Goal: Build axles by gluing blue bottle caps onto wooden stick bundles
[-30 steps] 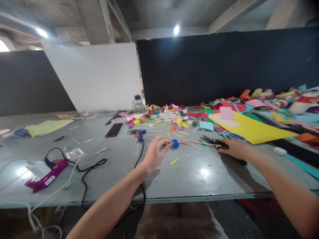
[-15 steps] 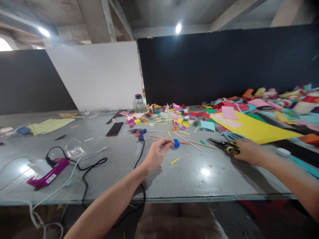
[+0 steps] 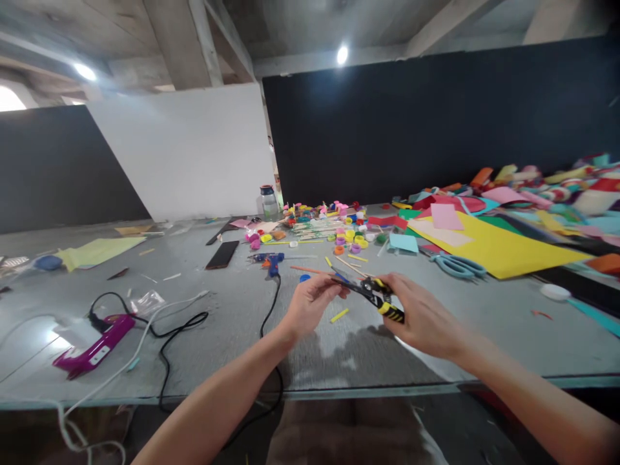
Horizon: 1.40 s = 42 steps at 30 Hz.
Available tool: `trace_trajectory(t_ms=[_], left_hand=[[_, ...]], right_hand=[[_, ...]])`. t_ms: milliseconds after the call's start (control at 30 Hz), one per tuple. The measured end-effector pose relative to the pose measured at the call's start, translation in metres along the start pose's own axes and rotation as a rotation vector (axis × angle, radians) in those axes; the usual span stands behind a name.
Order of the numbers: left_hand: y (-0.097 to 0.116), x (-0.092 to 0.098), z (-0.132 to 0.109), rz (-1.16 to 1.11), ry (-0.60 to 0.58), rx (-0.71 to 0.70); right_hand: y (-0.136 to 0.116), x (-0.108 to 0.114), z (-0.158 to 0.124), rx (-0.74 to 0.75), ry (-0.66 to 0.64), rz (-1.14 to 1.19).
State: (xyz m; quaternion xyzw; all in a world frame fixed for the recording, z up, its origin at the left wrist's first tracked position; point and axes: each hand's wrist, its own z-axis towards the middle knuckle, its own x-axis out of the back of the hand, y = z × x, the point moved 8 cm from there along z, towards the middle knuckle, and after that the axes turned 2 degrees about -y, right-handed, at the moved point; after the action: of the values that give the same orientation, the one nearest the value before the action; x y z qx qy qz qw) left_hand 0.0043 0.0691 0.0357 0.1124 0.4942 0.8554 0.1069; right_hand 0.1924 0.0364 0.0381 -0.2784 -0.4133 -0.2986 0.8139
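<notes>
My right hand [image 3: 420, 316] is closed around a pair of pliers [image 3: 375, 298] with black and yellow handles, jaws pointing left. At the jaw tips, my left hand [image 3: 310, 302] has its fingers pinched together; what they hold, if anything, is hidden. A narrow blue piece [image 3: 340, 271] shows just behind the jaws. Partly covered by my left hand is a blue cap [image 3: 305, 278]; I cannot tell whether it is touched. Thin wooden sticks [image 3: 353, 266] lie beyond the pliers, and a short yellow stick [image 3: 340, 316] lies below my left fingertips.
A blue glue gun [image 3: 274, 261] with a black cord lies left of centre, near a phone [image 3: 222, 254]. Light-blue scissors [image 3: 458, 266] rest by yellow paper [image 3: 504, 248] on the right. Coloured caps [image 3: 356, 239] are scattered behind. A purple power strip [image 3: 94, 349] sits front left.
My right hand has lifted the pliers from beside the scissors and brought them left to my left hand. The blue cap, formerly at my left fingertips, now shows behind that hand.
</notes>
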Motion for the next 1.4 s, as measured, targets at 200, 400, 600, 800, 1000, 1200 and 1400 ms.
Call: trace_trajectory(t_ms=[200, 400, 600, 800, 1000, 1200, 1400], left_hand=[[0.004, 0.004, -0.001, -0.047, 0.028, -0.003], [0.009, 0.001, -0.001, -0.063, 0.007, -0.026], [0.005, 0.001, -0.002, -0.087, 0.001, -0.024], [-0.002, 0.001, -0.002, -0.113, 0.000, 0.002], [0.000, 0.002, -0.001, -0.098, -0.009, -0.004], [0.003, 0.003, -0.002, -0.088, 0.007, -0.029], [0.005, 0.004, -0.002, -0.099, 0.027, -0.036]], right_hand=[[-0.010, -0.001, 0.008, 0.015, 0.031, 0.007], [-0.014, 0.002, 0.005, 0.038, 0.035, -0.032], [-0.012, 0.000, 0.005, 0.024, 0.022, -0.069], [-0.008, 0.000, 0.005, 0.002, -0.015, -0.025], [-0.014, -0.001, 0.006, 0.004, -0.043, 0.009], [-0.013, 0.001, 0.007, 0.004, -0.030, -0.067], [-0.007, 0.001, 0.006, -0.030, -0.041, -0.091]])
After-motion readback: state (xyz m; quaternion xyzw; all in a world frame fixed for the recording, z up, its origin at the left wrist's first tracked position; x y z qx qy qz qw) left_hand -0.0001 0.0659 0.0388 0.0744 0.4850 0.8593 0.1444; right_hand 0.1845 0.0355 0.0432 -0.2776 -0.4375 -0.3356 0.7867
